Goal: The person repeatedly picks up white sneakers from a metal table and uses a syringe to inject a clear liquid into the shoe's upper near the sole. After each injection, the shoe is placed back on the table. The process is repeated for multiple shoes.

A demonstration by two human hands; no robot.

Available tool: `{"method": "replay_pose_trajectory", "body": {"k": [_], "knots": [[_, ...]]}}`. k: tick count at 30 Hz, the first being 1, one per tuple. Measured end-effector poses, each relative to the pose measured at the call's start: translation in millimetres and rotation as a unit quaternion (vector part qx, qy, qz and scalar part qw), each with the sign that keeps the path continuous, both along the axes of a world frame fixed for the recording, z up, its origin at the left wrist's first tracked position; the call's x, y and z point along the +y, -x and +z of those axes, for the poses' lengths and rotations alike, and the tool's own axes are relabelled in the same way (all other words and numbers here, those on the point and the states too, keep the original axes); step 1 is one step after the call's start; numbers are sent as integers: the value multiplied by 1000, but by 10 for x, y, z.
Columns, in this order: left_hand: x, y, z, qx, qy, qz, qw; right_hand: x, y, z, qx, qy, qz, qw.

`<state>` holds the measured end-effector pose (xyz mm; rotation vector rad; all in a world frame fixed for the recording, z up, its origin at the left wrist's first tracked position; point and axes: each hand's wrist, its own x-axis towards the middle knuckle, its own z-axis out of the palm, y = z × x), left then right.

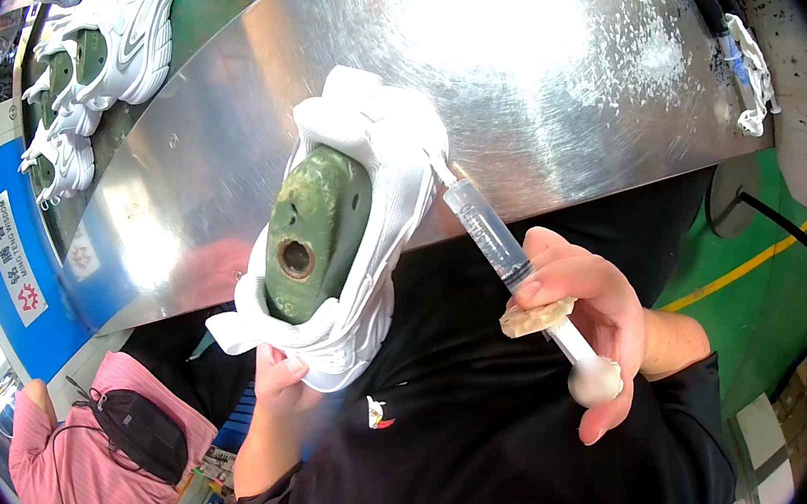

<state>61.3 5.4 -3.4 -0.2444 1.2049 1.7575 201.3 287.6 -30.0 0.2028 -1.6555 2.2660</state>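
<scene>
"Where's the white sneaker (395,203)?"

"Centre of the frame, its lower end pinched in my left fingers (281,372). My right fingers (573,279), right of centre, wrap a clear syringe (495,246), tip at the sneaker's right edge."

"Any writing?"

"Dark print on the syringe; dark lettering, red logo on a white label (15,257), far left."

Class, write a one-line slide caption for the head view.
A white shoe held in the left hand, and a syringe, angled toward it, in the right hand.
</scene>
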Motion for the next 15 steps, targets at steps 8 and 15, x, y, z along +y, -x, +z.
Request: {"method": "replay_pose_trajectory", "body": {"k": [8,15], "knots": [[64,-143,-97,-26,-51,-34,998,-27,-6,81,-3,7,-3,1000],[182,-176,-78,-72,-64,-45,994,-83,-18,165,-5,-3,15,1000]]}}
